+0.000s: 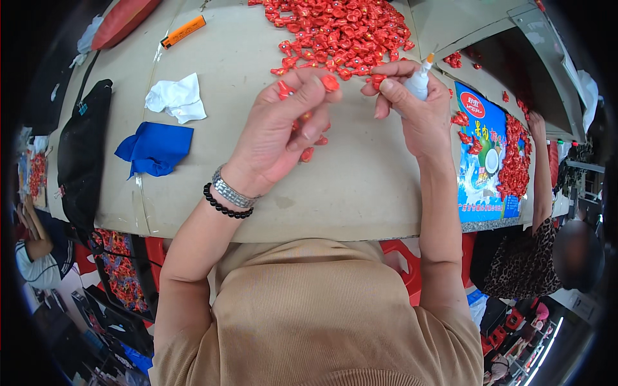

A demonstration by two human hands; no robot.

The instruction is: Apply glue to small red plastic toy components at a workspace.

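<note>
My left hand [278,122] is closed around several small red plastic pieces. One red piece [330,82] shows at its thumb and fingertip, and others peep out between the fingers. In my right hand [423,119] a small white squeeze bottle [418,83] with an orange cap and thin needle tip rests against the palm, tip pointing up. The same hand pinches another red piece [377,80] between thumb and index finger. Both hands are raised over the table, a short gap apart. Beyond them spreads a large pile of red plastic pieces [347,32].
On the table [212,193] at left lie a blue cloth [156,149], a crumpled white tissue [177,98], an orange marker-like stick [183,32] and a black bag [84,154]. To the right, a blue printed sheet [479,186] bears more red pieces beside another person's arm [542,174].
</note>
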